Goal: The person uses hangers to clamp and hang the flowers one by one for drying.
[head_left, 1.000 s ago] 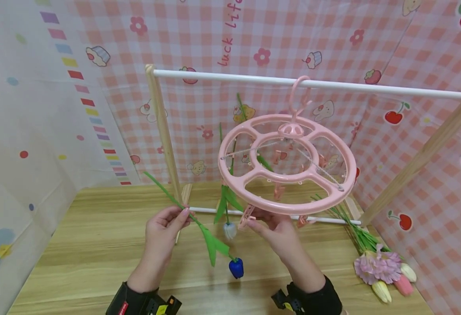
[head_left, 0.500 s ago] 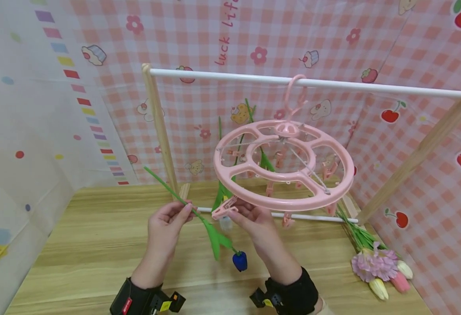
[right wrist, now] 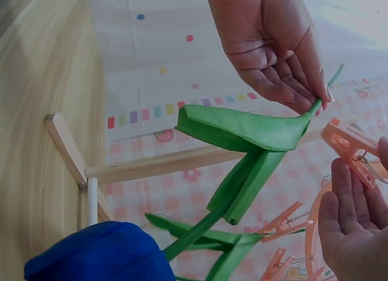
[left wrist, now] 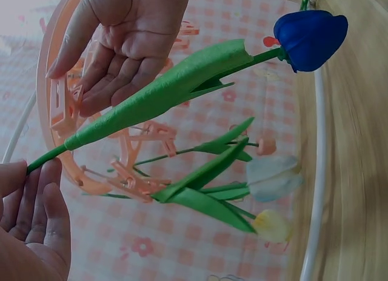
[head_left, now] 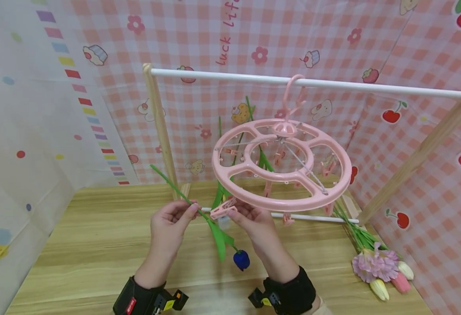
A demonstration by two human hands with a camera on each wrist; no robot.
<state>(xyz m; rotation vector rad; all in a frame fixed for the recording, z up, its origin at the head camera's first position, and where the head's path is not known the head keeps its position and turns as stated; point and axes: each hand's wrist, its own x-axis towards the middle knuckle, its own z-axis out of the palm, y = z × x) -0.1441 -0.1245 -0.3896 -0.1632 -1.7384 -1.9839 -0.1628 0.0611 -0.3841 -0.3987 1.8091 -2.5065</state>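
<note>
My left hand (head_left: 170, 223) pinches the green stem of an artificial blue tulip (head_left: 241, 260) between thumb and fingers. The stem slants down to the right, flower end lowest. My right hand (head_left: 256, 221) pinches a pink clothespin (right wrist: 347, 142) that hangs from the rim of a round pink drying hanger (head_left: 281, 203). The clothespin's nose points left and lies right by the tulip stem. In the left wrist view a white tulip (left wrist: 274, 179) and a yellow tulip (left wrist: 271, 225) hang head down from other clothespins of the hanger.
The hanger hooks over the white rod (head_left: 222, 76) of a wooden-legged stand (head_left: 160, 131). At the right of the table lies a bunch of artificial flowers (head_left: 376, 267), with pink, white and yellow heads. Patterned cloth (head_left: 199, 39) covers the walls behind.
My right hand has moved left with the clothespin, swinging its nose toward the stem and turning the hanger. My left hand has shifted slightly right with the blue tulip.
</note>
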